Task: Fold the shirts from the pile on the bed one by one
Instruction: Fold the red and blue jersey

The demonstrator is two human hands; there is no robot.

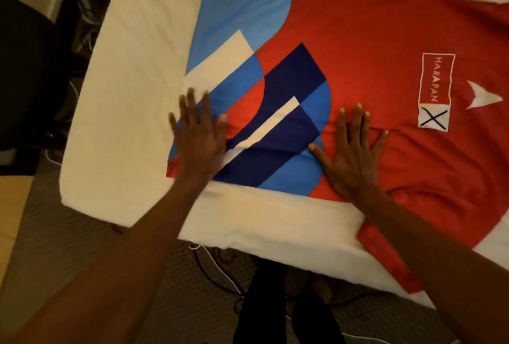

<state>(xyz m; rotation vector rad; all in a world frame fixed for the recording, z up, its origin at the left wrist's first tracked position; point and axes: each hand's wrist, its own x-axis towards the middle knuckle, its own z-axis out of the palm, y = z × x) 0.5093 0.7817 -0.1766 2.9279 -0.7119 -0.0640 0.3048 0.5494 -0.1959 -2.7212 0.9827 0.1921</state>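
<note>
A white-covered bed is filling most of the view, with its near edge running across the lower part of the picture. A red shirt is lying spread out flat on it, front up, collar end to the right and hem to the left. One sleeve is hanging over the bed's near edge. Grey carpet is showing below the bed, and a dark chair is standing at the left, apart from the bed. A large print of blue, navy and white shapes is covering the shirt's hem half.

The left grip, a bare hand slightly blurred, is lying palm down on the near corner of the print by the hem, fingers spread and straight. The right grip is pressing flat on the red cloth just beside the print, fingers fanned wide, thumb touching the blue edge. A crease is running through the cloth under its fingertips.

A white-outlined badge reading HARAPAN is sitting on the chest, with a white arrowhead mark just beside it. Thin cables are trailing across the carpet beneath the bed edge.
</note>
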